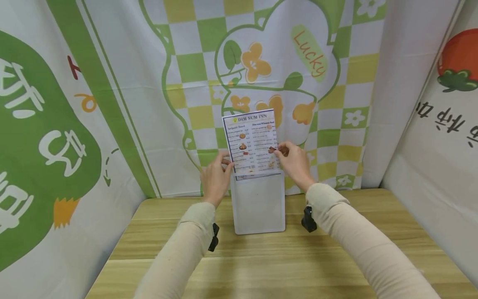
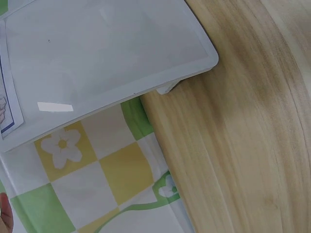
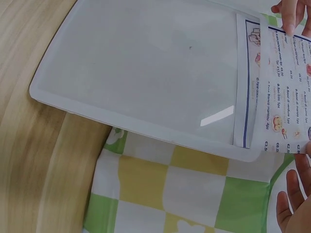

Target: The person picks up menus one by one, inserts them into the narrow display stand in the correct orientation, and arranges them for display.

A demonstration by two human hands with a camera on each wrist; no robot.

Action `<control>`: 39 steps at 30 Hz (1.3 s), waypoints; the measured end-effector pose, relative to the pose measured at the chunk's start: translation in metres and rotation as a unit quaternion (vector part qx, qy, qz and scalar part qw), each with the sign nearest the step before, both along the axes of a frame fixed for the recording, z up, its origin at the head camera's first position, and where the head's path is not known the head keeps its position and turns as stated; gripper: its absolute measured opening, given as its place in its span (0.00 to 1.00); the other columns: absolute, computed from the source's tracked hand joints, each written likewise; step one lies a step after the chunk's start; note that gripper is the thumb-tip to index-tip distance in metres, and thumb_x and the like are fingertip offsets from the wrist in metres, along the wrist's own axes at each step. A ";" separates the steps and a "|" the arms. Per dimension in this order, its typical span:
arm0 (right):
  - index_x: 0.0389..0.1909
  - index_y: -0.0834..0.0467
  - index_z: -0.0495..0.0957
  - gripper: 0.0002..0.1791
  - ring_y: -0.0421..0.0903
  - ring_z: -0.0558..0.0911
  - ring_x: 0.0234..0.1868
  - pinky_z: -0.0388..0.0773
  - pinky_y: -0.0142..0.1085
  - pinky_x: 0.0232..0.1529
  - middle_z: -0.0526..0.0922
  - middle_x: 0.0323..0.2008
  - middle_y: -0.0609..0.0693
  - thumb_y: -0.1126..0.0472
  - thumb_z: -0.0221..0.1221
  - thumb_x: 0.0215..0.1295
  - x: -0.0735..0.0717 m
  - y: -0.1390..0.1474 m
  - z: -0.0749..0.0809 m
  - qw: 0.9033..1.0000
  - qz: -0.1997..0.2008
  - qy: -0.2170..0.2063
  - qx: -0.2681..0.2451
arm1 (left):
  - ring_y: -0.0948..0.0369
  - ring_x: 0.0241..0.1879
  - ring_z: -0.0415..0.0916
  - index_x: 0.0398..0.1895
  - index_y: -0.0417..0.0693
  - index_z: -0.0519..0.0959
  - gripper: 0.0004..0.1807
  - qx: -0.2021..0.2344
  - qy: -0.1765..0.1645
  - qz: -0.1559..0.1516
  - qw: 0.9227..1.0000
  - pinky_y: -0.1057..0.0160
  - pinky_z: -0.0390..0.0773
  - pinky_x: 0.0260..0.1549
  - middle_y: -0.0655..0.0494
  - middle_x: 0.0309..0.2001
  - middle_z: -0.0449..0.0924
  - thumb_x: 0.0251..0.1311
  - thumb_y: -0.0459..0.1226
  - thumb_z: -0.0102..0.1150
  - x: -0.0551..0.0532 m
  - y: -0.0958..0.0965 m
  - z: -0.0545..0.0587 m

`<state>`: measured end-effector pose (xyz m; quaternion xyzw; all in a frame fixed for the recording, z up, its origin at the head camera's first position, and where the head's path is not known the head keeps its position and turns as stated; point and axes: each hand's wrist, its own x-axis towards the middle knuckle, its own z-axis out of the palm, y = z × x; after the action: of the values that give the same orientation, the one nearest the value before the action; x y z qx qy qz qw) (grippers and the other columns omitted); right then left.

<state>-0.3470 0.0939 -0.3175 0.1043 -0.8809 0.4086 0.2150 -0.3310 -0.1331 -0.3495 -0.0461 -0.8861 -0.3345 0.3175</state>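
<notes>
"Two hands on one sheet, then. What is the left one doing?"

"The left hand (image 1: 216,176) pinches the left edge of the menu sheet (image 1: 251,141) low down, thumb on the printed face. I can't tell how its other fingers lie."

"And the sheet itself?"

"Upright at the mouth of the clear holder (image 1: 258,205), which stands on the wooden table (image 1: 149,245). Only a strip along the bottom sits behind the clear panel — the rest sticks up above it."

"Straight?"

"It seems to lean slightly left at the top. I'd square it first, so that both lower corners sit level and neither catches on a side."

"Now the right."

"The right hand (image 1: 295,162) pinches the right edge, a bit higher than the left, between thumb and forefinger. In its wrist view the other fingers fan apart, off the paper."

"So what would you tell them?"

"Match the two grips in height, keep the pull outward light — just enough to hold the paper flat — and move both sides together. Thin paper would probably buckle if one hand ran ahead."
</notes>
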 end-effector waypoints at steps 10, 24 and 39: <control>0.41 0.59 0.78 0.11 0.47 0.77 0.34 0.72 0.39 0.34 0.82 0.35 0.52 0.57 0.59 0.63 0.003 0.002 -0.019 1.000 -0.002 -0.001 -0.001 | 0.67 0.27 0.75 0.51 0.57 0.74 0.16 0.001 -0.077 0.002 0.997 0.64 0.69 0.20 0.66 0.39 0.81 0.60 0.47 0.58 0.006 0.003 -0.007; 0.45 0.57 0.77 0.12 0.47 0.77 0.38 0.74 0.40 0.37 0.81 0.37 0.50 0.56 0.58 0.64 0.004 0.001 -0.030 1.000 0.006 -0.021 -0.012 | 0.66 0.29 0.77 0.48 0.56 0.75 0.14 0.014 -0.081 0.013 0.997 0.63 0.70 0.28 0.64 0.38 0.81 0.60 0.45 0.58 0.004 0.004 -0.008; 0.44 0.60 0.77 0.13 0.48 0.77 0.37 0.74 0.40 0.35 0.81 0.37 0.52 0.56 0.57 0.64 0.005 -0.002 -0.018 1.000 0.008 -0.021 -0.020 | 0.66 0.28 0.77 0.51 0.56 0.74 0.16 0.010 -0.079 0.004 0.997 0.64 0.70 0.23 0.65 0.40 0.81 0.60 0.45 0.58 0.004 0.003 -0.007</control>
<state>-0.3424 0.0920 -0.3353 0.0985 -0.8761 0.4296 0.1954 -0.3267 -0.1302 -0.3567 -0.0125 -0.9052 -0.3445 0.2487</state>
